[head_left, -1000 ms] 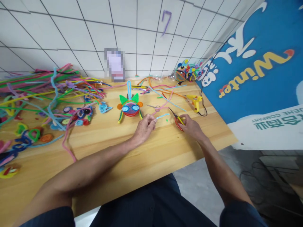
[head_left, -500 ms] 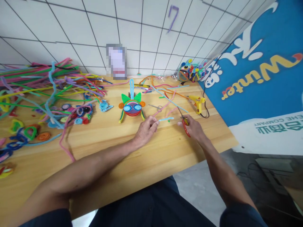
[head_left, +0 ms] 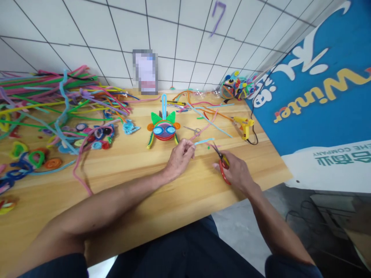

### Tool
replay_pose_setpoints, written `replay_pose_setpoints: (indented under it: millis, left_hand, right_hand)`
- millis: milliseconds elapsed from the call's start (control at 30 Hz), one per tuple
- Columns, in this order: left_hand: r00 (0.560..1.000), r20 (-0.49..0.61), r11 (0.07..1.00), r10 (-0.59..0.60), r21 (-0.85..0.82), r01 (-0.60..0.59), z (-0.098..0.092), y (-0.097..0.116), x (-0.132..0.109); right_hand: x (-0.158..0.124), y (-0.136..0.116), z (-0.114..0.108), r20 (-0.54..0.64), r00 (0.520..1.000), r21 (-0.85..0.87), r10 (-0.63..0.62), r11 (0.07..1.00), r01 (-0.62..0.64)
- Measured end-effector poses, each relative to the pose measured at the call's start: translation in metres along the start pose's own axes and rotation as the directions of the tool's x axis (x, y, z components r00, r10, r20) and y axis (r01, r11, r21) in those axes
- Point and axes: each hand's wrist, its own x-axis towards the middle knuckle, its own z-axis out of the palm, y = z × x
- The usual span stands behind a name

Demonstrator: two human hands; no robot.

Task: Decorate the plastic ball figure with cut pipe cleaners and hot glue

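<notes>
My left hand [head_left: 181, 155] pinches one end of a short light-blue pipe cleaner [head_left: 204, 141], whose free end points right. Red-handled scissors [head_left: 223, 166] are in my right hand [head_left: 238, 172], blades pointing up and left near the pipe cleaner's free end without touching it. Just beyond my left hand lies a colourful pipe-cleaner figure [head_left: 164, 131] with green points, blue oval eyes, orange side discs and a tall blue loop. Small tweezers or thin scissors [head_left: 197, 131] rest to its right.
Piled pipe cleaners [head_left: 78, 83] and coiled pieces [head_left: 36, 159] cover the table's left side. A yellow glue gun [head_left: 245, 126] lies at right, a decorated ball [head_left: 232, 88] behind it. A phone [head_left: 146, 73] leans on the tiled wall.
The scissors in my right hand have moved left and slightly down, their blades now nearer the pipe cleaner. My left hand still holds the blue piece, now tilted slightly more upward.
</notes>
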Motion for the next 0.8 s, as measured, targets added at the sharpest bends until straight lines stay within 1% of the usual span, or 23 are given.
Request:
replay_pose_setpoints:
  millis: [100, 233, 367, 500, 800]
  left_hand:
    - [1.000, 0.011, 1.000, 0.025, -0.001, -0.025, 0.001, 0.002, -0.002]
    - [0.998, 0.033, 0.998, 0.055, 0.020, -0.056, 0.001, 0.003, -0.006]
    - [0.996, 0.060, 0.996, 0.071, 0.051, -0.074, 0.002, 0.002, -0.008]
    - [0.994, 0.082, 0.996, 0.072, 0.048, -0.076, 0.003, 0.001, -0.008]
    - [0.994, 0.056, 0.995, 0.089, 0.045, -0.092, 0.002, 0.004, -0.006]
  right_hand:
    - [-0.006, -0.019, 0.008, 0.061, 0.995, 0.064, -0.078, 0.995, 0.074]
    - [0.000, -0.035, 0.012, 0.100, 0.990, 0.124, -0.096, 0.989, 0.083]
    - [0.011, -0.040, 0.012, 0.110, 0.990, 0.168, -0.089, 0.983, 0.070]
    - [0.017, -0.044, 0.011, 0.115, 0.990, 0.219, -0.077, 0.974, 0.051]
    - [0.022, -0.051, 0.008, 0.148, 0.986, 0.349, -0.071, 0.937, 0.015]
